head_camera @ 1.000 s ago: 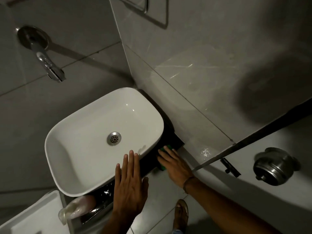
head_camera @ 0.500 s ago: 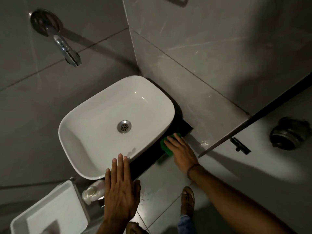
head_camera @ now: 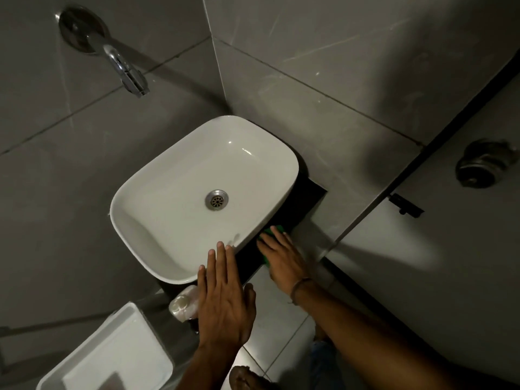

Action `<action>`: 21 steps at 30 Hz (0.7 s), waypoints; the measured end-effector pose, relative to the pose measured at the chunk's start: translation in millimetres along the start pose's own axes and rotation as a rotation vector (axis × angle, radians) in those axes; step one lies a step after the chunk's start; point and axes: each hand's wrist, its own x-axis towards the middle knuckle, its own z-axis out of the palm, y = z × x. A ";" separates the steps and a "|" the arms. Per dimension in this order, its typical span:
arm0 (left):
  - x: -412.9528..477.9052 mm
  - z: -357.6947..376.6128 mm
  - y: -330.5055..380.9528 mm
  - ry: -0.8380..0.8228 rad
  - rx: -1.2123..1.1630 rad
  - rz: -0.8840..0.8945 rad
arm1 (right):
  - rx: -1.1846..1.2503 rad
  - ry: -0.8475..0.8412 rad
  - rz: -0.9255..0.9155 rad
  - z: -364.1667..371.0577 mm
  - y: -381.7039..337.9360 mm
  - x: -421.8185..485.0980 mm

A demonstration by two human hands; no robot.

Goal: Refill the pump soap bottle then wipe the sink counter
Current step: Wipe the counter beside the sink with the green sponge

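Note:
A white vessel basin point(head_camera: 157, 198) sits on a black counter point(head_camera: 308, 198) in a grey tiled corner. My right hand point(head_camera: 281, 254) presses flat on a green cloth point(head_camera: 278, 229) lying on the counter strip just right of the basin. My left hand point(head_camera: 222, 299) hovers flat with fingers together over the basin's near rim and holds nothing. A pale, clear soap container point(head_camera: 183, 304) lies on the counter at the basin's near corner, partly hidden by my left hand.
A chrome wall tap point(head_camera: 123, 68) juts out above the basin. A white toilet tank point(head_camera: 109, 356) stands at lower left. A dark-framed door point(head_camera: 450, 263) with a round metal knob point(head_camera: 481, 167) and a latch point(head_camera: 405, 205) is on the right. My feet stand on the tiled floor point(head_camera: 275, 327).
The view has shifted, so the basin sits further right and higher. My right hand has slid the green cloth a little along the counter beside the basin. My left hand stays near the rim.

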 end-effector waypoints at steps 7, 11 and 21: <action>-6.5 0.3 -13.1 -0.002 -0.014 0.031 | 0.153 0.076 -0.220 19.2 -30.9 -38.8; -8.1 1.9 -14.0 -0.005 -0.002 0.010 | -0.004 -0.017 -0.060 11.1 -15.1 -25.4; 4.8 0.3 0.4 -0.005 0.018 -0.024 | 0.069 0.014 -0.237 16.3 -3.0 -41.9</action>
